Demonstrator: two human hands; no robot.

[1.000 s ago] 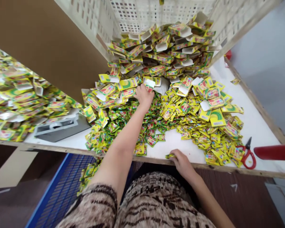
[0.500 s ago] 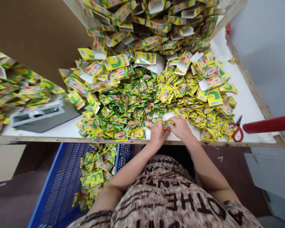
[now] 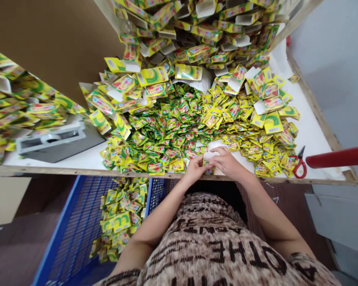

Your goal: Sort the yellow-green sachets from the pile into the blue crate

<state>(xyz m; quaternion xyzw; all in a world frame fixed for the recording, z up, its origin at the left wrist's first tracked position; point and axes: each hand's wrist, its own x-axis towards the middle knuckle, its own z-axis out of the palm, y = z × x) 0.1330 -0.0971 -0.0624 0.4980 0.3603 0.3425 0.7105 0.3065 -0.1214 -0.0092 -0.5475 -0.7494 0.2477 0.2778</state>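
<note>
Near the table's front edge, my left hand is closed on a small box whose white flap stands up. My right hand meets it from the other side, its fingers closed at the same box. Just beyond my hands lies a heap of green packets, with a heap of yellow packets to its right. Open yellow boxes are piled behind both heaps.
Red-handled scissors lie at the right beside a red bar. A grey tape dispenser stands at the left. Below the table edge is a blue basket holding filled boxes. A brown cardboard sheet rises at the upper left.
The box between my hands now shows its white flap upward, where a red and green printed face showed before. My right fingers have shifted across it. The whole view has moved slightly.
</note>
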